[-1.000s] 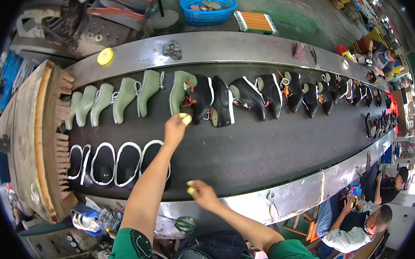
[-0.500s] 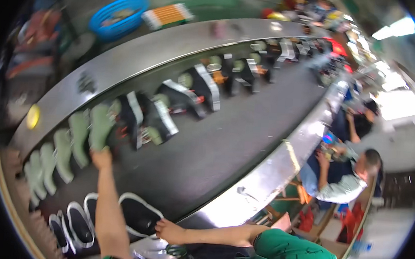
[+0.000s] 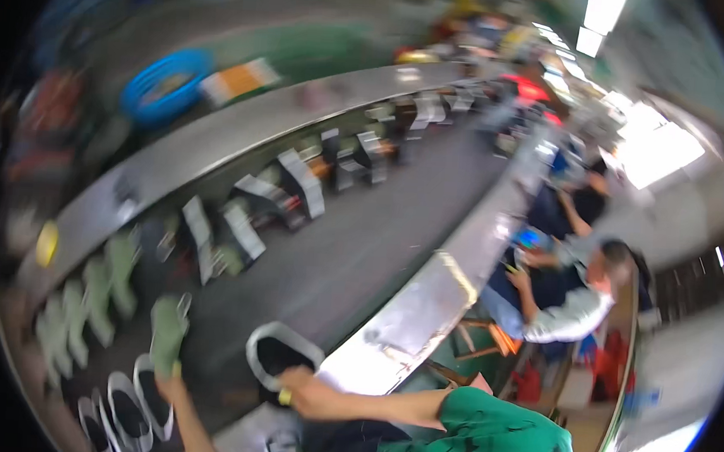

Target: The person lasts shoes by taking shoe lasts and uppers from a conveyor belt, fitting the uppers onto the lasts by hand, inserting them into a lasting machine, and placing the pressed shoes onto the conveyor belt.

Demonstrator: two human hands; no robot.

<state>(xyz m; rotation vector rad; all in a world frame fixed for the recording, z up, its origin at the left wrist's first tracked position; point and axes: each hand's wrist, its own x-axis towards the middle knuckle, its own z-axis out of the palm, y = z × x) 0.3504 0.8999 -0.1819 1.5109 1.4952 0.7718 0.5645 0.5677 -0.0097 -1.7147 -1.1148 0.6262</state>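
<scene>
My left hand (image 3: 173, 383) is closed on the lower end of a pale green shoe last (image 3: 168, 330), which stands upright above the conveyor belt, with a small metal loop at its top. My right hand (image 3: 309, 391) grips the near side of a black shoe upper with a white rim (image 3: 265, 344), held tilted over the belt's near edge. More green lasts (image 3: 101, 293) stand in a row along the far left of the belt. Several white-rimmed black shoe uppers (image 3: 127, 410) lie near my left forearm. Motion blur hides fine detail.
Dark shoes with white strips (image 3: 302, 181) line the far side of the dark belt (image 3: 353, 234), which runs between metal ledges (image 3: 406, 312). Beyond are a blue basket (image 3: 165, 90) and an orange-and-white stack (image 3: 240, 82). A seated person (image 3: 569, 301) works to the right.
My left hand has drawn a green last out of the row toward me. My right hand has lifted the white-rimmed shoe upper from the belt. The view has turned.
</scene>
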